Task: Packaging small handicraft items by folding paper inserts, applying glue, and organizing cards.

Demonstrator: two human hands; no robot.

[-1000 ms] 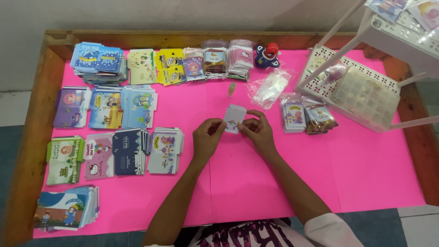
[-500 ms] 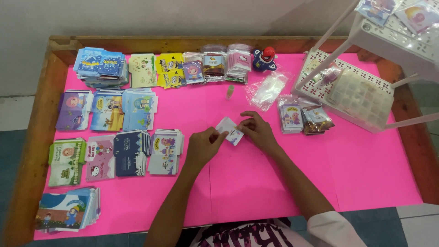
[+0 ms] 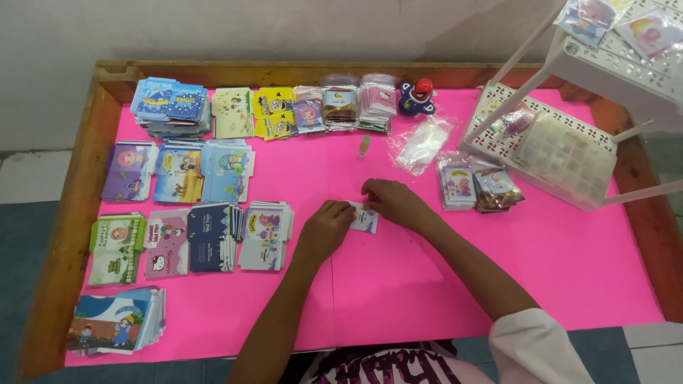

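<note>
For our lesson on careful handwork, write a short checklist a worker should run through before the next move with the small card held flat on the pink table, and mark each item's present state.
1. Both hands on the card: the left hand and the right hand touch the small card from either side. Ok.
2. Card lies flat on the pink table cover. Ok.
3. Card's fold or edges lined up: too small to see. Cannot tell.
4. Free room around the card: the nearest card stack lies apart, beyond the left hand. Ok.
5. Clear plastic sleeves lie apart, beyond the hands. Ok.
6. White rack stands off to the right. Ok.
</note>
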